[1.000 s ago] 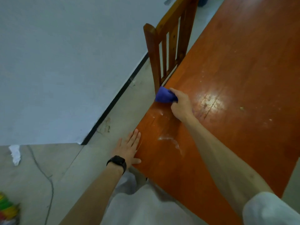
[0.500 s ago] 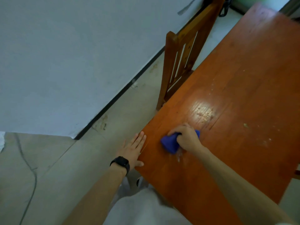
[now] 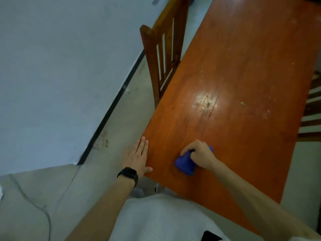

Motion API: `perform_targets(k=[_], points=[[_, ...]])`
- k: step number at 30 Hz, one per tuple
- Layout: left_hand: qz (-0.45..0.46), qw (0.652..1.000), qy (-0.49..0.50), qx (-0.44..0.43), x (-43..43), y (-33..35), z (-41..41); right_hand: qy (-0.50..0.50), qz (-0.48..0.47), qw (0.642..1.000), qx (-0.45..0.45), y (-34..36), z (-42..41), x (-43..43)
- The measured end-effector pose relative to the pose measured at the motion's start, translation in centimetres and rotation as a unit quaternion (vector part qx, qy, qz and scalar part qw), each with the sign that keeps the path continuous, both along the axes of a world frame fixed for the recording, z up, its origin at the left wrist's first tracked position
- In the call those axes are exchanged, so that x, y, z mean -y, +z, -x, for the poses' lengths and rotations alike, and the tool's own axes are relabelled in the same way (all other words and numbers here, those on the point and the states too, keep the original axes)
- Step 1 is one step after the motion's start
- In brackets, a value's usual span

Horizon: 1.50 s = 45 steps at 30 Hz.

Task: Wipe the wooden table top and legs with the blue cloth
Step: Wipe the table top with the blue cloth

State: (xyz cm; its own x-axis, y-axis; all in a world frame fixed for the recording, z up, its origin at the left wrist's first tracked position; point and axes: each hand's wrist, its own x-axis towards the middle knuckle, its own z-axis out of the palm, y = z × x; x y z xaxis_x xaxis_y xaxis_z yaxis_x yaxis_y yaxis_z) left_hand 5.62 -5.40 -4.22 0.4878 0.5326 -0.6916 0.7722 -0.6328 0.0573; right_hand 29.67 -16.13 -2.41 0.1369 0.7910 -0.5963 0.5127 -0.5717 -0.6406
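My right hand [image 3: 199,154] sits just below the centre of the frame, fingers and thumb curled tight around the one blue cloth [image 3: 185,164]. The cloth is bunched into a wad, and its lower part pokes out from under my palm and presses on the wooden table [image 3: 243,66] near the near edge. My left hand [image 3: 137,158], to the left of it, holds nothing: the fingers are straight and close together, laid flat along the table's left edge by the near corner, with the thumb spread out against that corner. One black watch [image 3: 128,173] is strapped to that wrist. There is one table, its orange-brown top running from the lower middle up to the upper right of the frame, with a bright glare patch in the middle and pale specks scattered to the right of it. I count two chairs: one wooden chair [image 3: 156,54] with a slatted back tucked against the table's left side at upper centre, and a second chair [image 3: 311,115] of which only dark slats show at the right edge. A pale wall [image 3: 60,66] fills the upper left, and the grey floor [image 3: 43,197] with one thin cable [image 3: 40,209] lies at lower left. My grey shirt [image 3: 156,220] fills the bottom centre.
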Motion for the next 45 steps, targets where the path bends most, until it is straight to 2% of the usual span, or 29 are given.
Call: perform_targets(k=[4,7,11,15,19,22,24,27,29,32,34,37,39,43,45], points=[[-0.016,1.000,-0.018,0.011,-0.8,0.6,-0.3,-0.172,-0.112,0.977,0.053,-0.2,-3.7,-5.7],[-0.009,0.998,-0.061,0.028,-1.6,0.3,-0.6,-0.217,-0.103,0.963,0.120,-3.2,-3.8,-6.6],[0.017,0.985,-0.169,0.032,-3.9,-0.6,-1.2,-0.273,-0.091,0.946,0.150,-4.1,2.3,-0.5],[0.029,0.975,-0.217,0.040,-5.2,-1.3,-1.5,-0.276,-0.015,0.953,0.122,-3.5,10.4,8.7],[0.028,0.969,-0.235,0.066,-5.7,-1.5,-1.4,-0.328,0.096,0.936,0.079,-0.9,14.0,12.9],[0.035,0.970,-0.232,0.069,-5.7,-1.5,-1.1,-0.417,0.106,0.902,0.033,1.1,13.4,13.0],[0.034,0.969,-0.231,0.076,-6.0,-1.5,-1.1,-0.475,0.053,0.875,0.074,1.8,10.6,11.2],[0.046,0.968,-0.232,0.086,-6.0,-1.9,-1.3,-0.551,-0.021,0.816,0.174,1.0,5.5,8.2],[0.052,0.967,-0.231,0.092,-5.7,-2.2,-1.4,-0.569,-0.021,0.801,0.186,-0.3,4.4,6.4],[0.062,0.967,-0.232,0.088,-5.7,-2.5,-1.0,-0.578,-0.016,0.799,0.168,-2.9,9.8,5.4],[0.065,0.968,-0.224,0.089,-6.2,-2.6,-0.7,-0.541,-0.007,0.826,0.159,-3.5,15.4,6.1],[0.081,0.968,-0.222,0.087,-6.0,-2.0,-1.0,-0.506,0.085,0.854,0.089,-2.0,20.8,9.4],[0.087,0.968,-0.222,0.082,-5.6,-1.6,-1.3,-0.531,0.109,0.837,0.074,-0.5,20.7,10.7],[0.083,0.968,-0.227,0.073,-4.8,-1.6,-1.9,-0.596,-0.026,0.780,0.187,0.0,15.2,9.0],[0.083,0.966,-0.234,0.073,-5.0,-1.8,-1.8,-0.603,-0.023,0.770,0.208,-1.5,12.0,6.6]])
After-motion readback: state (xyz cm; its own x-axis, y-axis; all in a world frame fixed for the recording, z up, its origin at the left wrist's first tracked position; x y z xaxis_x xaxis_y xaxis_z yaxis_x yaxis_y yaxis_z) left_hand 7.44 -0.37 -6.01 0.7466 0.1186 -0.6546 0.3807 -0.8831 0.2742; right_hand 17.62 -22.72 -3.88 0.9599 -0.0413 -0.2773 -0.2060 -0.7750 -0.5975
